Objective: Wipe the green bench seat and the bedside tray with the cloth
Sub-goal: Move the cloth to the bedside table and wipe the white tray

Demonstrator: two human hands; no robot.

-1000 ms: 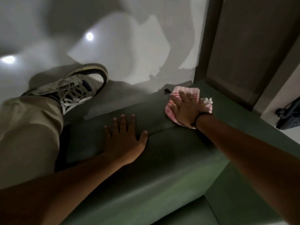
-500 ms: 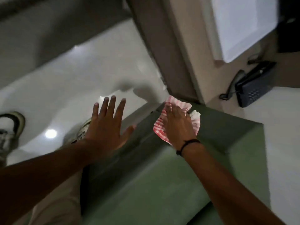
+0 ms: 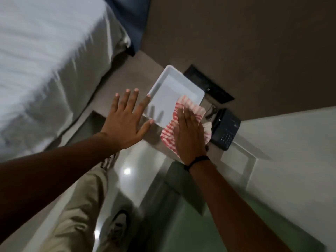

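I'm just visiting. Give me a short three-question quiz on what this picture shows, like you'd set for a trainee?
1. True or false: the cloth lies under the right hand.
2. What sits right of the white tray? A) lamp B) dark telephone C) cup
3. Fill in: the left hand is spread ____, holding nothing.

Key: 1 true; 2 B; 3 open.

no readable text; phone (image 3: 226, 130) keypad markings too blurred to read.
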